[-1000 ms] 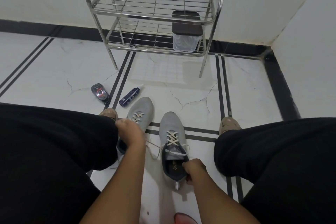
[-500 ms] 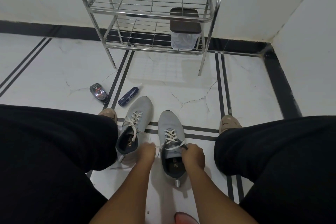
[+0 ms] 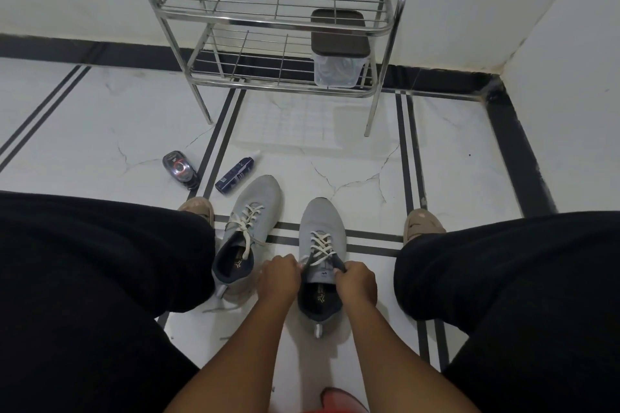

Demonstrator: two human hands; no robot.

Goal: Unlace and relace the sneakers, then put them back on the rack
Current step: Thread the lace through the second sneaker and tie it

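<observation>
1. My left hand (image 3: pixel 280 277) has its fingers curled in at the top eyelets of the right-hand sneaker (image 3: pixel 321 255), on its 9 o'clock side, pinching what I take to be one end of the white lace (image 3: pixel 320 245); the grip itself is hidden behind my knuckles.
2. My right hand (image 3: pixel 357 280) mirrors it on the 3 o'clock side, fingers curled and pinching the dark collar edge or the other lace end there; I cannot tell which.
3. That sneaker stands on the floor between my knees, toe towards 12 o'clock. Its lace crosses the lower eyelets neatly, but the top is not yet tied, so I judge it to be in the last stage of relacing.
4. The left-hand sneaker (image 3: pixel 246 235) stands just beside it at 9 o'clock, toe angled towards 1 o'clock. It is laced partway, with one strand hanging down into the opening and a loose end trailing on the tiles behind the heel. I judge it to be unfinished.
5. A blue spray bottle (image 3: pixel 236 173) and a small dark polish applicator (image 3: pixel 179 168) lie on the floor at 11 o'clock of the shoes.
6. The steel shoe rack (image 3: pixel 275 22) stands well apart at 12 o'clock, against the wall. Its top shelf holds no shoes; a clear lidded container (image 3: pixel 339 54) stands on the lower one.
7. Left to do: finish both laces, then carry both shoes to the rack.
</observation>
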